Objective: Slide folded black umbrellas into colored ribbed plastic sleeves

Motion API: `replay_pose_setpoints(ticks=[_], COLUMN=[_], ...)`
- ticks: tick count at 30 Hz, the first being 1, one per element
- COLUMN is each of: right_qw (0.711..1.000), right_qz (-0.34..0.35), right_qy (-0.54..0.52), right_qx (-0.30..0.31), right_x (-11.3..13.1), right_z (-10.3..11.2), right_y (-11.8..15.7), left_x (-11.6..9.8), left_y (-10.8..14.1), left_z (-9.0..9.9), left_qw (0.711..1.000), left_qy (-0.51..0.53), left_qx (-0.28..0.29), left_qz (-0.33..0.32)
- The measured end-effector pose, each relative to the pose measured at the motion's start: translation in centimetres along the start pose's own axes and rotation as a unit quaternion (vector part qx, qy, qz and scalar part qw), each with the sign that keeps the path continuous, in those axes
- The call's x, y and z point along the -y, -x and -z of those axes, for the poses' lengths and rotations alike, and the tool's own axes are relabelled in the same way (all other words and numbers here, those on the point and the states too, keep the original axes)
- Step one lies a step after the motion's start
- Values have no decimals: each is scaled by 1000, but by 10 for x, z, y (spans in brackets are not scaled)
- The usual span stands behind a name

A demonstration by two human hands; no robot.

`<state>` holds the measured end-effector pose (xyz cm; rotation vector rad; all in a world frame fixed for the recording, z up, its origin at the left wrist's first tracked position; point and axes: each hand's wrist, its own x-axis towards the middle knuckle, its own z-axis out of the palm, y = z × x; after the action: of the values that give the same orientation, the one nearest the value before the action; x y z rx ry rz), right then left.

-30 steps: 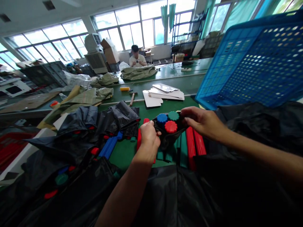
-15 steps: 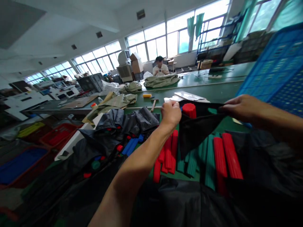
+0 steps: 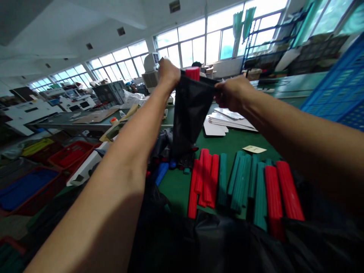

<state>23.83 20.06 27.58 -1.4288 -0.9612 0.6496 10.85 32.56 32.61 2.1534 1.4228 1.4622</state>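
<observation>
A black fabric bag (image 3: 189,110) hangs above the table between my two hands, its mouth stretched at the top. My left hand (image 3: 169,74) is closed on the bag's left upper edge. Closed on the right upper edge is my right hand (image 3: 234,93). The end of a red ribbed rod (image 3: 192,72) sticks up out of the mouth; the rest of it is hidden inside. Below on the table lie several loose red ribbed rods (image 3: 206,176), green ribbed rods (image 3: 241,182) and two thicker red ones (image 3: 288,189) at the right.
White cards (image 3: 227,123) and a small yellowish label (image 3: 254,149) lie on the green table (image 3: 178,189). A blue plastic crate (image 3: 338,91) stands at right. Red crates (image 3: 71,155) sit at left. Black fabric covers the near edge. A person's dark head (image 3: 196,64) shows behind the bag.
Both hands have lifted the bag up and to the left. It now hangs long and stretched, with the red rod's end still showing at its mouth.
</observation>
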Motion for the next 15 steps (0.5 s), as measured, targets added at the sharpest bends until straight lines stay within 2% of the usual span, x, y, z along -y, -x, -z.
replay_pose_setpoints(ticks=[2,3,4,6,8,10,11,13,15], right_qw=[1000,999,997,985,959,938,928,909,894], right_qz=[7,-9,-11,-27,-51,-70,-77,-87,-97], right_qy=[20,40,65,128,194,216,224,235,241], right_qx=[22,31,47,108,200,261,287,333,365], right_x=[-1,-9,-24,-66,-116,-164,-186,-222,-252], right_z=[-31,-46,-60,-84,-96,-94,-88,-66,-37], right_y=[-11,-13,-13,-4,17,45,60,90,118], left_x=[15,27,45,90,147,203,229,270,296], left_y=[-21,-24,-21,2,45,101,131,185,228], left_z=[27,35,40,37,23,6,-2,-12,-15], left_qw=[991,982,975,967,965,955,946,932,912], left_qy=[-105,-144,-172,-204,-223,-254,-267,-293,-328], left_qx=[7,16,26,47,84,152,172,170,153], left_qz=[-88,-119,-139,-147,-113,-14,58,132,193])
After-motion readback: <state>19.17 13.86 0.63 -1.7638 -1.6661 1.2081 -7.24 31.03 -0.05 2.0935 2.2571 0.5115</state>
